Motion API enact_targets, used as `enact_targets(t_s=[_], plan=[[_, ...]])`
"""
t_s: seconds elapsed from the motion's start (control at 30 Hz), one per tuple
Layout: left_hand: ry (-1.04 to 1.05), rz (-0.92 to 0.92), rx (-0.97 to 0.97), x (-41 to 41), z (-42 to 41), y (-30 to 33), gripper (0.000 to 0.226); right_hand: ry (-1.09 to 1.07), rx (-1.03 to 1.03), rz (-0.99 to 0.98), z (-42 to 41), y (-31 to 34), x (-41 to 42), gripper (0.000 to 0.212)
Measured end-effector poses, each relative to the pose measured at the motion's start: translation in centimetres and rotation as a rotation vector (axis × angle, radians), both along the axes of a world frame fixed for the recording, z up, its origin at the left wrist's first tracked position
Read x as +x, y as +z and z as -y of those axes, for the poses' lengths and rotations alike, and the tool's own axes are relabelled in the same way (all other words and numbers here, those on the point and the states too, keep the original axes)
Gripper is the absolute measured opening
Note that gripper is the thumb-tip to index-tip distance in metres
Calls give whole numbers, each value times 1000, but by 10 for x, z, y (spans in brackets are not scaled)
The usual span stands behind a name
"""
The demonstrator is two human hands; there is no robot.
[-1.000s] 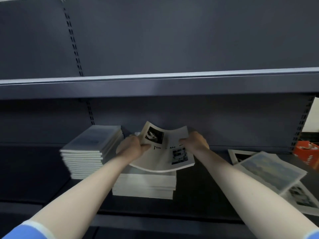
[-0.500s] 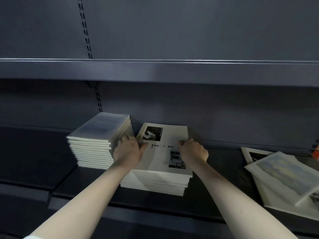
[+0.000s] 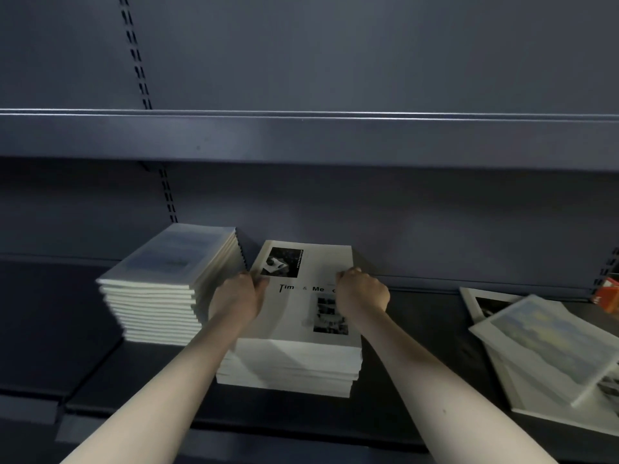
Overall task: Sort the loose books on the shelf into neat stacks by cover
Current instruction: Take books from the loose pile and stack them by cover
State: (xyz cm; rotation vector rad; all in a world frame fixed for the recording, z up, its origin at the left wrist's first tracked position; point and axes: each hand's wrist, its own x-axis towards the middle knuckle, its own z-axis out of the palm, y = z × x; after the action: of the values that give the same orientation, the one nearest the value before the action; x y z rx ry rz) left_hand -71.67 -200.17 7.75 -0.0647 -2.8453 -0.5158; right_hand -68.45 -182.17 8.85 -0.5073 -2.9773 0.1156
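A white book (image 3: pixel 298 316) with black photos and the title "Time & Me..." lies flat on top of the middle stack (image 3: pixel 291 370) of matching white books. My left hand (image 3: pixel 237 296) grips its left edge, thumb on the cover. Over its right edge, my right hand (image 3: pixel 361 291) holds on with curled fingers. To the left stands a taller stack (image 3: pixel 157 303) of books with pale blue covers. At the right, loose books lie askew: a blue landscape cover (image 3: pixel 549 339) on top of black-and-white ones (image 3: pixel 485 303).
Everything sits on a dark metal shelf (image 3: pixel 418 413). An upper shelf (image 3: pixel 301 139) overhangs the space above the stacks. A red-orange box (image 3: pixel 608 298) shows at the far right edge. Dark bare shelf lies between the middle stack and the loose books.
The white book, held bent in the air a second ago, now lies flat on the middle stack. Both hands came down with it and stay on its edges.
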Motion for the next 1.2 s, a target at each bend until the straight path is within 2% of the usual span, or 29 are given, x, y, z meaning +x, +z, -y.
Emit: enact_targets(t_s=[0.37,0.57,0.73,0.93,1.2], plan=[[-7,-44,51,0,-2,-1,45,-44,-29,-57,-3,-5,-3,31],[-5,-70,42,1,-1,-2,42,-39,-151,-84,-8,-4,-1,27],[65,-57,-86,4,-14,4,31,-18,-238,-148,-23,-5,6,35],[-67,-94,-140,17,-57,12,57,-59,-243,-235,-69,-11,28,34],[-254,-26,-185,30,-132,21,70,-220,-97,-152,-151,-13,71,49]])
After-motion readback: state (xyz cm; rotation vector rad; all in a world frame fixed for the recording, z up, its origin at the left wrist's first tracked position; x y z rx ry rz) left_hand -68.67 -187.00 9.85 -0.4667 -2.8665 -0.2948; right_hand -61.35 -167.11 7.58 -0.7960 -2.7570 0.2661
